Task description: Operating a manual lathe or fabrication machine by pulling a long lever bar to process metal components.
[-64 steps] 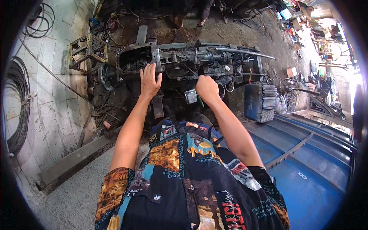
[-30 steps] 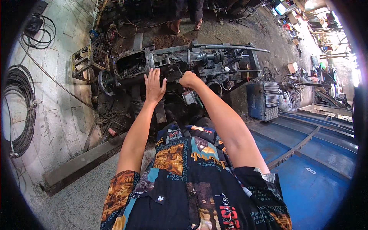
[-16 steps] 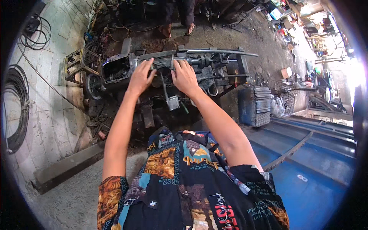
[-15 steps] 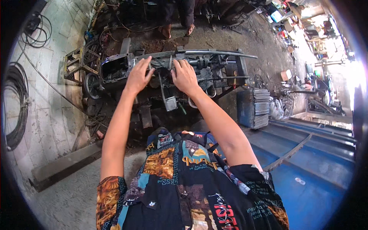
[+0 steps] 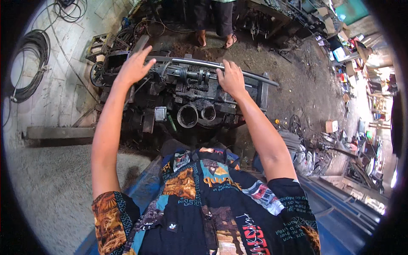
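A big, greasy machine (image 5: 197,91) lies low down in front of the person, long way from left to right, so both hands can get to it from one side. A long metal bar (image 5: 197,62) runs along its far edge, and its right end sticks out past the machine. The left hand (image 5: 134,70) is up by the machine's left part, with fingers and thumb spread wide apart and no grip on anything. Maybe it is spread like that to help the person balance, or to be ready to touch. The right hand (image 5: 233,80) is over the bar, a good way from the left one, with its fingers a little bent. I can't tell if its grip is closed on the bar or just near it. The arms reach far out, I think because the bar is on the far side. Nearer the person's legs are a small silver box (image 5: 160,113), a green stick (image 5: 171,122) and a round metal ring (image 5: 187,126). Those sit on the near side, out from under both hands. Another person's feet (image 5: 230,41) are on the floor (image 5: 272,68) across from the machine.
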### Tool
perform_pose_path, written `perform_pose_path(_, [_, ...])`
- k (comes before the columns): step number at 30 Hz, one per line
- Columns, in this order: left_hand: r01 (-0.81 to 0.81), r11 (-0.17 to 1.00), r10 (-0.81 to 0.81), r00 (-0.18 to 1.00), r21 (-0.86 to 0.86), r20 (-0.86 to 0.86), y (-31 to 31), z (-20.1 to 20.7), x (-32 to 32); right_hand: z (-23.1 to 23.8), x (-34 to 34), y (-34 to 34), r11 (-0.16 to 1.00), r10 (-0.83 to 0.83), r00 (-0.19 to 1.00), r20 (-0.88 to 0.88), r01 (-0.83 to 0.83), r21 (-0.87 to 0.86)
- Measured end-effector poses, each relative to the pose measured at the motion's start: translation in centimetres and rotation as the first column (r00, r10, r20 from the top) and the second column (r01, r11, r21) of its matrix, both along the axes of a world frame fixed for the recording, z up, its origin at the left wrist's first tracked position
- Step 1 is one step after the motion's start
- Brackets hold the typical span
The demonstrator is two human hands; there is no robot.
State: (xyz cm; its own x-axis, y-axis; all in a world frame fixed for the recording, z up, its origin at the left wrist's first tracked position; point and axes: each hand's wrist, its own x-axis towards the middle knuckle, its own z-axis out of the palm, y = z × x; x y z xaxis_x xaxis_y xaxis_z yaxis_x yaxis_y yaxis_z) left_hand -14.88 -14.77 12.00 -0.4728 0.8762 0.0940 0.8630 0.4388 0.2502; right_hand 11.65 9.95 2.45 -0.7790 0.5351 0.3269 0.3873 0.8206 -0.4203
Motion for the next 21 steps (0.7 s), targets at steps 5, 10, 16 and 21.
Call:
perform_pose_path(5, [-0.124,0.971,0.106,0.990,0.202,0.094,1.7,-3.6,9.1,-1.9,1.8,3.4,0.998,0.030,0.984,0.177,-0.020,-0.058])
perform_pose_path(10, [-0.455,0.802,0.322,0.875,0.388,0.362,-2.5,-12.8,17.8,-1.8,1.3,3.8,0.998,0.032,0.983,0.181,-0.023,-0.052])
perform_pose_path(16, [-0.684,0.725,0.651,0.638,-0.088,0.411,-10.6,-29.1,22.6,-2.1,0.1,5.4,0.995,0.080,0.935,0.346,-0.052,-0.089])
perform_pose_path(21, [-0.828,0.483,0.670,0.139,-0.286,0.729,-13.7,-39.5,21.8,-3.2,-0.6,5.9,0.980,0.185,0.954,0.237,-0.195,0.022])
